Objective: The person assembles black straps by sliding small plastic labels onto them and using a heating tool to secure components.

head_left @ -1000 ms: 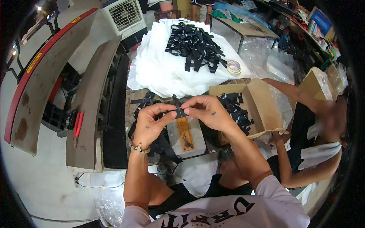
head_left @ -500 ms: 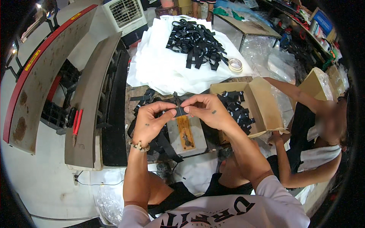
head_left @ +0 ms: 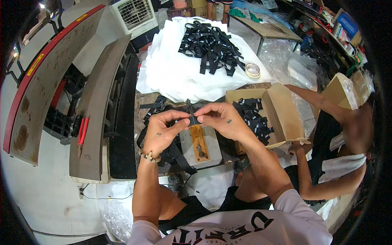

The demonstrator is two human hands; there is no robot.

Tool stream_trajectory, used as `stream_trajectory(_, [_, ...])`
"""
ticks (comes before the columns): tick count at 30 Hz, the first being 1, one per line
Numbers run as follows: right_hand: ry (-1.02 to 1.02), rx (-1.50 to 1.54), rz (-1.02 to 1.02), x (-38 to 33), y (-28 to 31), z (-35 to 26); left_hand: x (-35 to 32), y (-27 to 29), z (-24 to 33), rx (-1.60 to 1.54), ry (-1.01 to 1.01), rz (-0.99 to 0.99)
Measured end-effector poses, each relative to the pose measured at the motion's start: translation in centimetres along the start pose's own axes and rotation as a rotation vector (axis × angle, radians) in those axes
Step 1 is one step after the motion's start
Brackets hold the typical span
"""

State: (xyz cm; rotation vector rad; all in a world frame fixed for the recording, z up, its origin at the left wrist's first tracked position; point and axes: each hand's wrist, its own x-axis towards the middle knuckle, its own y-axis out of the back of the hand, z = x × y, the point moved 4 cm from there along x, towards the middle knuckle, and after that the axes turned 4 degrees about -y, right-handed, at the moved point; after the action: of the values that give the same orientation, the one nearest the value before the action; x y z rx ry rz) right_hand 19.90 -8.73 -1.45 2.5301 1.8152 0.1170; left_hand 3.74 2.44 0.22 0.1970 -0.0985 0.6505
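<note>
My left hand (head_left: 163,127) and my right hand (head_left: 223,120) meet in front of me, each with thumb and fingers pinched on a small black strap (head_left: 194,121). It lies across the upper end of an orange-brown wooden piece (head_left: 200,141) on a pale block (head_left: 213,152). A thin dark upright metal part (head_left: 189,106) rises just beyond my fingertips; its lower end is hidden by them. Loose black straps (head_left: 178,158) lie beside the block, under and next to my left hand. To the right of my right hand, cut black strap pieces (head_left: 256,121) fill part of a cardboard box (head_left: 282,107).
White sheeting (head_left: 161,67) beyond the table holds a heap of black straps (head_left: 210,43) and tape rolls (head_left: 252,70). At the right sits a co-worker (head_left: 322,159), one hand at the box. Red-handled pliers (head_left: 83,132) lie on a board at the left.
My hands stay in almost the same place, still pinching the strap. The co-worker's head and upper body have shifted slightly.
</note>
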Motion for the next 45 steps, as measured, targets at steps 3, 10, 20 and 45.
stream_trajectory(3, [0.007, -0.014, 0.0, 0.0, 0.0, 0.2, 0.0, -0.1, -0.2, -0.004, -0.014, 0.009])
stream_trajectory(10, [0.082, -0.385, 0.092, -0.1, 3.0, 0.1, -0.3, 0.8, 0.0, -0.018, -0.023, 0.029])
stream_trajectory(20, [-0.017, -0.591, 0.212, -0.6, 10.8, 2.7, -1.5, 3.2, 2.9, 0.052, -0.079, 0.117])
stream_trajectory(45, [0.125, 0.119, -0.101, -1.8, 0.4, -4.2, -2.2, 1.6, 3.9, 0.008, -0.087, -0.002])
